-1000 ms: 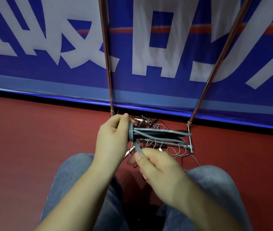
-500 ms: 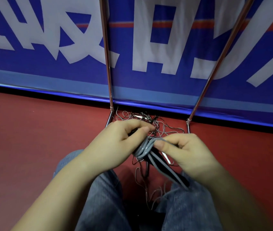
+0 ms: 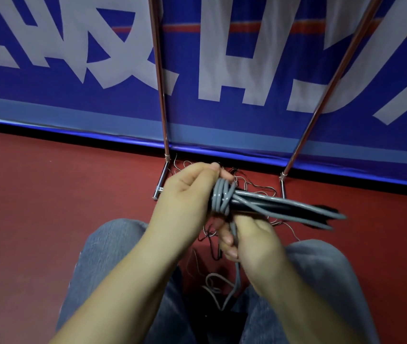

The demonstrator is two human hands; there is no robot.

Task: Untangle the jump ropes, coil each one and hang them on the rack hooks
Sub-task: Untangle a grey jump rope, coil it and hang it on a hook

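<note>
A grey jump rope [image 3: 267, 204] is bundled around its black handles, which point to the right, with several turns of cord wound round the left end. My left hand [image 3: 187, 197] grips that wound end from the left. Just below, my right hand [image 3: 249, 242] pinches the loose grey cord that hangs down to the floor between my knees. A tangle of thin ropes [image 3: 254, 184] lies on the floor behind my hands, partly hidden. The two metal poles of the rack [image 3: 159, 78] rise from the floor; its hooks are out of view.
The rack's short floor foot [image 3: 160, 181] sticks out at the left pole's base, the right pole [image 3: 321, 95] slants up to the right. A blue banner wall [image 3: 48, 108] stands close behind. Red floor [image 3: 36, 207] spreads left and right of my jeans-clad knees.
The bundle has swung back to point right. More cord turns now lie round its left end, and my right hand has dropped below it holding the loose cord.
</note>
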